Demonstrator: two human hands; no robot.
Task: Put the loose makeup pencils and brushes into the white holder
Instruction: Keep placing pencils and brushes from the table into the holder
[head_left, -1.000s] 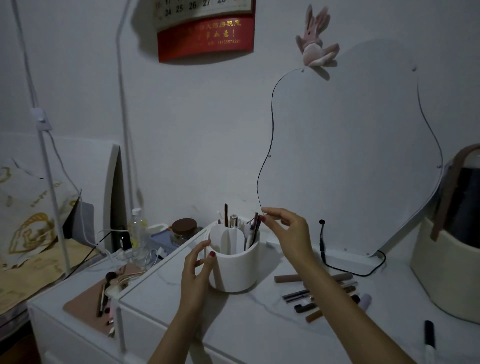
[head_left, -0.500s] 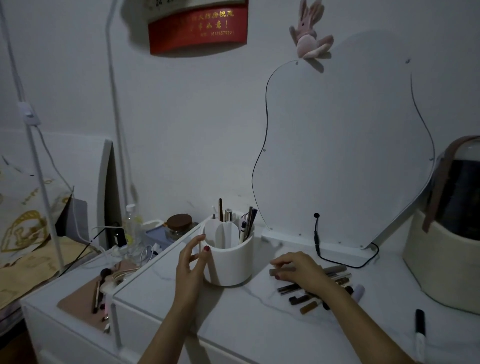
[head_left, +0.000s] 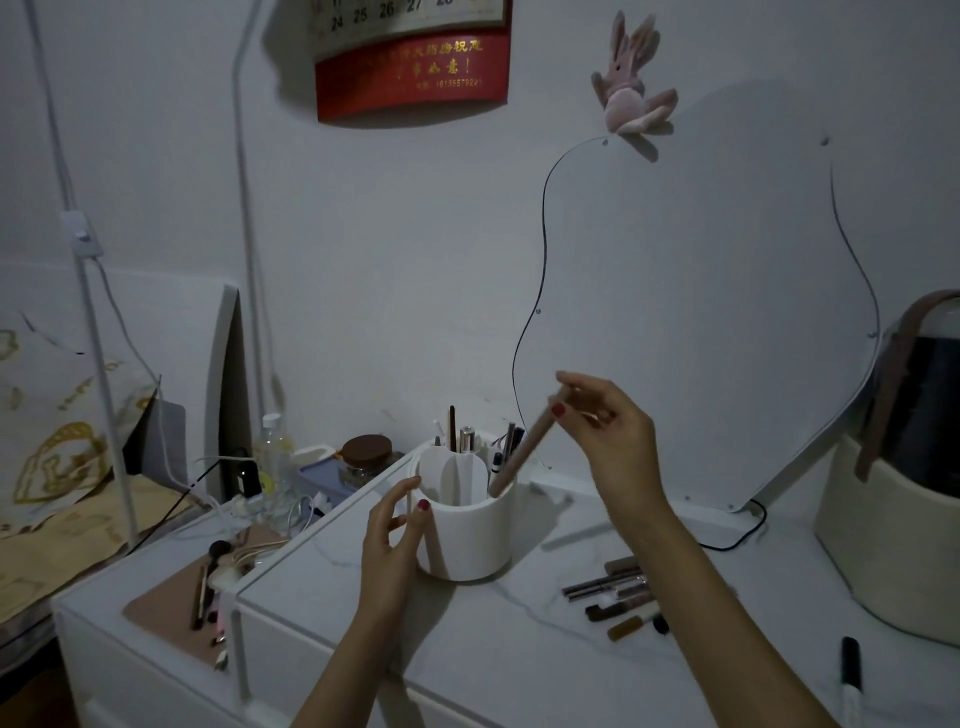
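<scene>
The white holder stands on the white marble-look table, with several pencils and brushes upright in its compartments. My left hand rests against its left wall, fingers apart. My right hand is raised to the right of the holder and grips the top of a brown makeup pencil. The pencil slants down-left, its lower end inside the holder's right compartment. Several loose pencils and brushes lie on the table to the right of the holder, partly hidden by my right forearm.
A wavy mirror leans on the wall behind. A cream basket stands at the right, and a black-capped pen lies near the front right. At the left, a lower shelf holds a pink mat with brushes, bottles and cables.
My right hand went from the holder down to the loose pile, took the brown pencil, and has lifted it over the holder's right compartment. My left hand stayed at the holder.
</scene>
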